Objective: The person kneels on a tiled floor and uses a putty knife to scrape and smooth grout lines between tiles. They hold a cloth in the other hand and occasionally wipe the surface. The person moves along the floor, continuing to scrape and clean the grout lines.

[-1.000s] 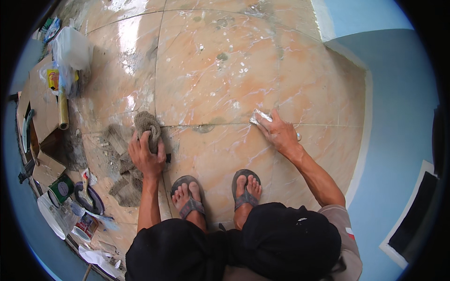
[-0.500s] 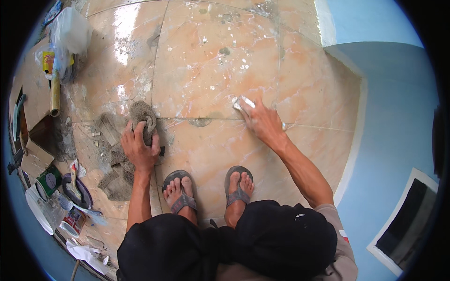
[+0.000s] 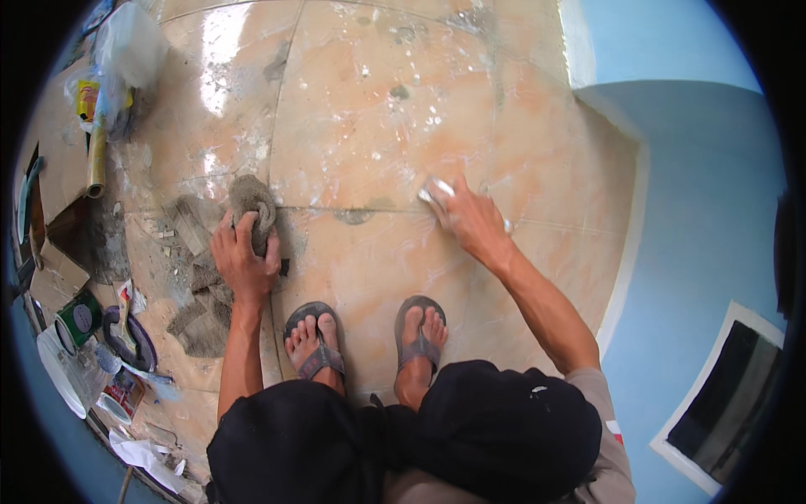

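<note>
My left hand (image 3: 245,256) is closed on the bunched end of a dirty grey-brown rag (image 3: 252,197). The rest of the cloth lies crumpled on the tiled floor under and beside that hand. Out in front of my right foot, my right hand (image 3: 477,220) grips a scraper (image 3: 437,193) against a floor tile (image 3: 378,160) spotted with white paint. Its whitish, shiny head sticks out past my fingers, and a pale handle end shows on the other side of the hand. My palm hides the middle of the tool.
Sandals (image 3: 315,344) are on my feet, between my arms. Along the left lie a cardboard box (image 3: 63,189), a roll (image 3: 96,160), a plastic bag (image 3: 130,46), a green can (image 3: 78,321) and a paintbrush (image 3: 126,311). A blue wall (image 3: 688,218) rises at the right.
The view has shifted slightly, moving the scene a little left. Both hands keep their holds on the rag and the scraper, staying nearly in place.
</note>
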Tool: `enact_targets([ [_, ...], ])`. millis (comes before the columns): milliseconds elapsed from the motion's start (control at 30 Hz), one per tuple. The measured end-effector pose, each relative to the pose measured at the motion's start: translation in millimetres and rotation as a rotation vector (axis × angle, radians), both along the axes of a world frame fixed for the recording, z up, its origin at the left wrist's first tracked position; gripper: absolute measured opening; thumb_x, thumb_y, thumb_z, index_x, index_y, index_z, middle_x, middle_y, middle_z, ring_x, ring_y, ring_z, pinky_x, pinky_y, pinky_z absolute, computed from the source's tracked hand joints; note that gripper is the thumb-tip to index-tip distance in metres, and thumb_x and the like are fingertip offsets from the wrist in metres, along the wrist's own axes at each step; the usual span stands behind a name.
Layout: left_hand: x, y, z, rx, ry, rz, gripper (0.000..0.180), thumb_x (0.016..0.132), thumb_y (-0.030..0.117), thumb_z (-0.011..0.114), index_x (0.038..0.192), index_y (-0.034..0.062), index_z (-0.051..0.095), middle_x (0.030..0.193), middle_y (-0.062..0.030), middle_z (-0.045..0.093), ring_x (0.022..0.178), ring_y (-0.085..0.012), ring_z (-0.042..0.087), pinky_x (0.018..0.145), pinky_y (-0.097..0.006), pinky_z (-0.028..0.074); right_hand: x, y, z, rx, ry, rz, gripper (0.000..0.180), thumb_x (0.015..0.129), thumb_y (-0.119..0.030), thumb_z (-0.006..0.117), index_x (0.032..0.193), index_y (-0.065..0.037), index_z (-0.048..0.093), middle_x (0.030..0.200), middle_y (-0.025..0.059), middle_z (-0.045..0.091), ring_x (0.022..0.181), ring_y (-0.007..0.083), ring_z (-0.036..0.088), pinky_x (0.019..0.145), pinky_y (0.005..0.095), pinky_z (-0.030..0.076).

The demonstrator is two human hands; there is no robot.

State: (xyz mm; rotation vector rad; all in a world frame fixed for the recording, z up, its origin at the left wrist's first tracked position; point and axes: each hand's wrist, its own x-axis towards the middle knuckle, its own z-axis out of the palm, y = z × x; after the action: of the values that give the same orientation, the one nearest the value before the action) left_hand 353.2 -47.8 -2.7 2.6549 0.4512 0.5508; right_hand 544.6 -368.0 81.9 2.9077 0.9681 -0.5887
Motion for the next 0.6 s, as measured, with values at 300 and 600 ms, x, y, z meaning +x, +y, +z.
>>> enact_targets([
  [300,-4.2,-0.8,-2.2,0.022,0.040,0.001,0.052,0.079,0.019,0.081,0.128,0.0121,0.064,0.132,-0.0236,0.061,0.124,-0.0426,0.057,0.106,-0.052,0.043,-1.5,7.7,-1.5,-0.073,0.051,0.005,0.037,0.097,-0.012,0.058,0.134,-0.010,0.064,0.115,0.0269,0.061,0.079,0.0455,0.072,0.065,0.0520,0.060],
  [600,1.3,-5.5,1.8,0.025,0.026,0.012,0.053,0.078,0.019,0.080,0.128,0.0124,0.064,0.132,-0.0237,0.062,0.122,-0.0422,0.058,0.103,-0.051,0.043,16.3,21.5,-14.5,0.011,-0.032,-0.029,0.033,0.100,-0.018,0.057,0.132,-0.011,0.065,0.112,0.0268,0.060,0.082,0.0442,0.073,0.068,0.0509,0.060],
])
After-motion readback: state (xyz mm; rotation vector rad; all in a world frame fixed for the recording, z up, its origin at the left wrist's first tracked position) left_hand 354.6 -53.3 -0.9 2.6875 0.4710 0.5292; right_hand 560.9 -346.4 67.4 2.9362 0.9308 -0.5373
